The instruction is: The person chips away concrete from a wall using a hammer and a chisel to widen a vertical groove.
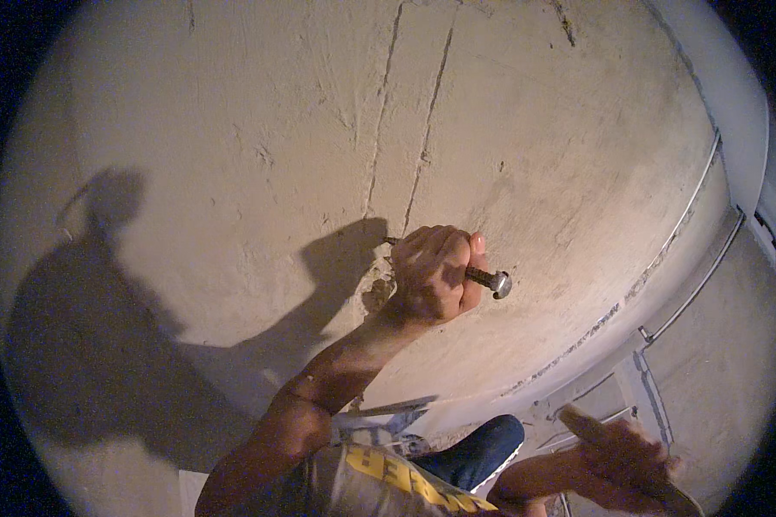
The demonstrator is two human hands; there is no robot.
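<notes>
My left hand (432, 274) is closed around a ribbed steel bar chisel (482, 276). Its flattened, shiny head sticks out on the right of the fist, and its other end shows at the left, close to the plastered wall (284, 168). Two narrow parallel grooves (420, 161) run down the plaster to my fist. Just left of my wrist is a rough broken hollow (378, 291). At the lower right, my right hand (621, 459), blurred, grips a wooden handle (579, 421); whatever tool head it has cannot be made out.
A dark blue shoe (485, 449) with a pale sole edge is below, near my printed shirt (401, 481). Beyond the wall's curved-looking edge at right, thin pipes or conduits (695, 284) run along another surface. A large shadow covers the wall's left side.
</notes>
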